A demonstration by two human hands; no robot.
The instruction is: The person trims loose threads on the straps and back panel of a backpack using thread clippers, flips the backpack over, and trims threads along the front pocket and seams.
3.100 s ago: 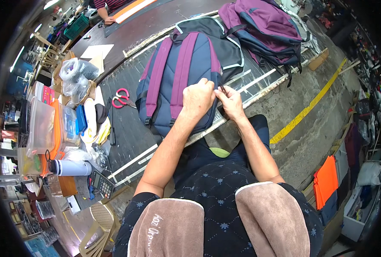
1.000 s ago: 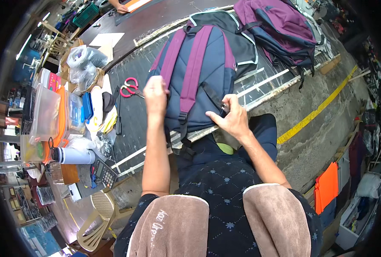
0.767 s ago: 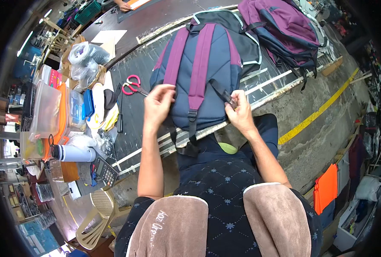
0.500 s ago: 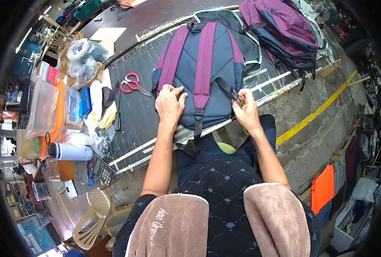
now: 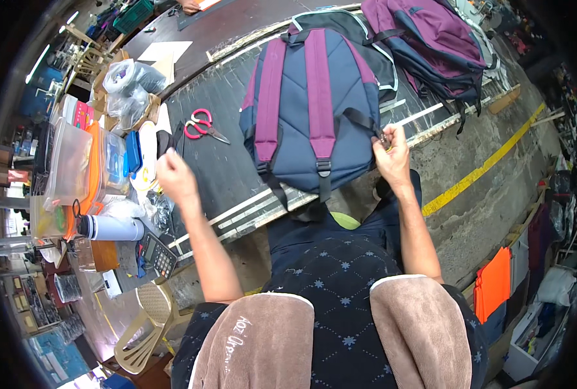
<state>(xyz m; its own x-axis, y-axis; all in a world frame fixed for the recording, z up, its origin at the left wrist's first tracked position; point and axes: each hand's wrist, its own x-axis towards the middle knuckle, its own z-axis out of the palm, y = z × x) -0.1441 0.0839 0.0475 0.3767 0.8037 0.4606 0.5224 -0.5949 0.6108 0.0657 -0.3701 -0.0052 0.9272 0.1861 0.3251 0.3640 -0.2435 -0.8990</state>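
Observation:
A navy backpack with purple shoulder straps lies back panel up on the dark table, its lower end near the table edge. At its lower right side my right hand is closed in a pinch on a small dark tool with a metallic part; its kind is mostly hidden. A black webbing strap runs beside those fingers. My left hand is off the bag, over the left part of the table, blurred, with its fingers seemingly curled. Red-handled scissors lie between that hand and the backpack.
A second purple and navy backpack sits at the far right, beside a black piece with pale edging. On the left are plastic containers, a bottle and a calculator. Another person's hand shows at the top.
My left hand has let go of the backpack's left side and moved left past the scissors. The backpack has shifted slightly right and turned; its left strap end now shows. My right hand moved slightly right.

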